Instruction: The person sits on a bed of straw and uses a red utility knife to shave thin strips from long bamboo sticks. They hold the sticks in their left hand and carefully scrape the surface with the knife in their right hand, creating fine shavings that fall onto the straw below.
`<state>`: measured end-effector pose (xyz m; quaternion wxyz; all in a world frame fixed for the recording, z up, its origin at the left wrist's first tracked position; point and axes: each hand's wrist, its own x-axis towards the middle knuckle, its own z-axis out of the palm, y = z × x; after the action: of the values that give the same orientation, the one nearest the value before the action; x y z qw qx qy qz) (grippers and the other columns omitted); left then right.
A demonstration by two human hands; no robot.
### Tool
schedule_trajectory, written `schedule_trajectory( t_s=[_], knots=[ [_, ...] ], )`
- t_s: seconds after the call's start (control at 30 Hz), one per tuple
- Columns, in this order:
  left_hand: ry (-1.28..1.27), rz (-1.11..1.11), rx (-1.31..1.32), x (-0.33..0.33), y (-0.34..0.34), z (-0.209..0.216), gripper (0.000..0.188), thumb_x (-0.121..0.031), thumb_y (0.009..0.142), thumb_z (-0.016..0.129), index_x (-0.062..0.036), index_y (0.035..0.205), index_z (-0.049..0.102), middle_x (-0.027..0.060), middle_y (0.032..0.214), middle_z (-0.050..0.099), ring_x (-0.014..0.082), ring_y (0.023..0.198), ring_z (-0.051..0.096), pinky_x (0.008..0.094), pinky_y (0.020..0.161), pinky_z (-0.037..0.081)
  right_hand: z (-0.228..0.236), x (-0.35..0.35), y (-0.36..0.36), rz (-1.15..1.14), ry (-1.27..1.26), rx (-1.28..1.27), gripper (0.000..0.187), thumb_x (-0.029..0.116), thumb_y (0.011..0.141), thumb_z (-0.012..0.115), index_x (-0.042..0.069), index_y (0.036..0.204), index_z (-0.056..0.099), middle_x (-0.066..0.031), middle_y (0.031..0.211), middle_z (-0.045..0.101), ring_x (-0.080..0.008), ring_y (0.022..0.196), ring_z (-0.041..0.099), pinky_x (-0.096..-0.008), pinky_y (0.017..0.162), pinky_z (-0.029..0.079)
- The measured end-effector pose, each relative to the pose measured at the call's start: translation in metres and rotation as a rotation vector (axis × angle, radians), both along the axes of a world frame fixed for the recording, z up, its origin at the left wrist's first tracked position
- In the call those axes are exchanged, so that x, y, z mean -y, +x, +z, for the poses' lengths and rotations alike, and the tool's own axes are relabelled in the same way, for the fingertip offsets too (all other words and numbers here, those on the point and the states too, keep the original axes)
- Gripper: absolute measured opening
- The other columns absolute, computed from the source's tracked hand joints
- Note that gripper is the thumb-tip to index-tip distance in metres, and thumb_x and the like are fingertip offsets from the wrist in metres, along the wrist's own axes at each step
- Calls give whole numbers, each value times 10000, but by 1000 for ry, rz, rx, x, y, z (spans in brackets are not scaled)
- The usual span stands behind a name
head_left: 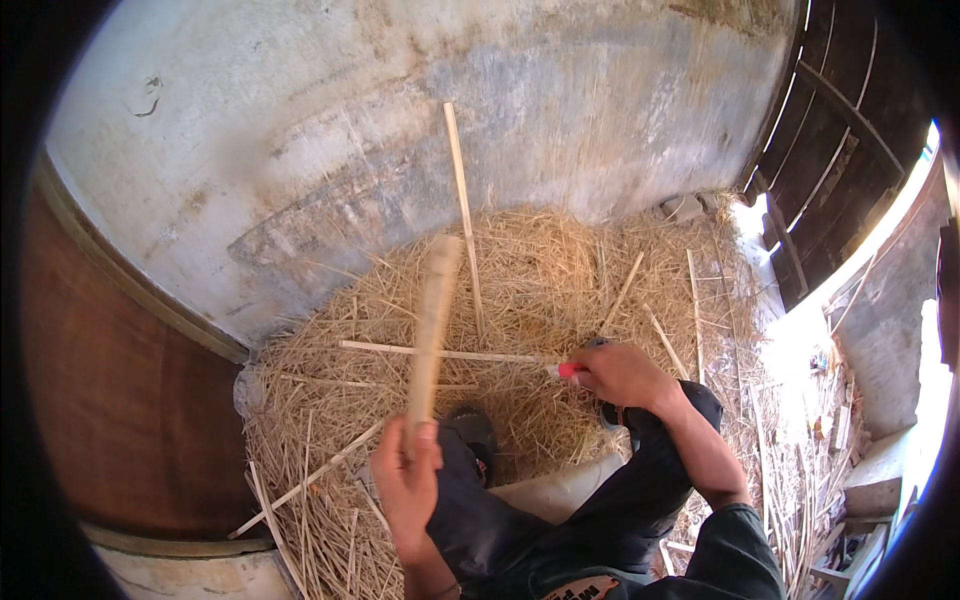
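Note:
A thick, pale wooden stick (433, 320) stands nearly upright in my left hand (408, 475), tilted slightly right at its top and smeared by motion. My fingers are wrapped round its lower end. To the right, above my bent knee, my right hand (625, 377) is closed on a small object with a red and white end (567, 370). The rest of that object is hidden by the fingers, so its kind cannot be made out. Just left of this hand, a thin pale strip (450, 352) lies across the straw.
Straw (540, 250) and loose strips cover the floor. One long strip (462, 200) leans against the stained wall (380, 120). A brown panel (130, 380) stands at left, dark slatted boards (830, 140) at upper right. My dark shoe (470, 435) rests in the straw.

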<state>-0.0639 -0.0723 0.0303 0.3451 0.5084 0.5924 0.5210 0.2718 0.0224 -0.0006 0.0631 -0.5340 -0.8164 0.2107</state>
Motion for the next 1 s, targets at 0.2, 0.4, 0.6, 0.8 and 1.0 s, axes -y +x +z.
schedule_trajectory(
  t_s=[0.2, 0.4, 0.6, 0.8, 1.0],
  knots=[
    [222, 225, 133, -9, -28, 59, 502, -423, 1174, 483, 6, 1226, 739, -31, 747, 490, 62, 655, 429, 249, 584, 311, 45, 0, 0, -171, 80, -320, 362, 341, 1124, 551, 111, 1353, 711, -211, 981, 768, -393, 964, 758, -507, 850, 571],
    [-7, -244, 240, -4, 5, 51, 596, -500, 1165, 479, 11, 1386, 695, -48, 867, 507, 67, 728, 427, 234, 658, 371, 46, 2, -2, -266, -42, -1066, 413, 325, 1154, 525, 32, 1428, 618, -54, 841, 620, -128, 708, 582, -308, 652, 459],
    [-62, -448, 41, -7, 57, 15, 382, -272, 1109, 670, -11, 1384, 715, -27, 877, 562, 64, 740, 476, 247, 638, 401, 64, 25, -12, -216, -153, -1459, 434, 311, 1137, 571, 4, 1443, 587, 25, 774, 506, -56, 576, 367, -244, 586, 337],
    [-14, -514, -67, -9, 74, 12, 398, -185, 1043, 773, -31, 1403, 705, 12, 955, 668, 67, 771, 561, 258, 671, 468, 59, 25, -19, -409, -79, -1461, 399, 340, 1139, 598, -6, 1333, 638, 56, 660, 468, -47, 522, 351, -241, 558, 301],
    [-215, -603, 42, -2, 50, 2, 475, -213, 1023, 809, -30, 1440, 672, 20, 1038, 722, 61, 813, 616, 246, 715, 520, 63, 21, -12, -561, -26, -1573, 382, 367, 1140, 608, 14, 1282, 634, 52, 637, 460, -53, 511, 351, -256, 538, 277]
  ],
)
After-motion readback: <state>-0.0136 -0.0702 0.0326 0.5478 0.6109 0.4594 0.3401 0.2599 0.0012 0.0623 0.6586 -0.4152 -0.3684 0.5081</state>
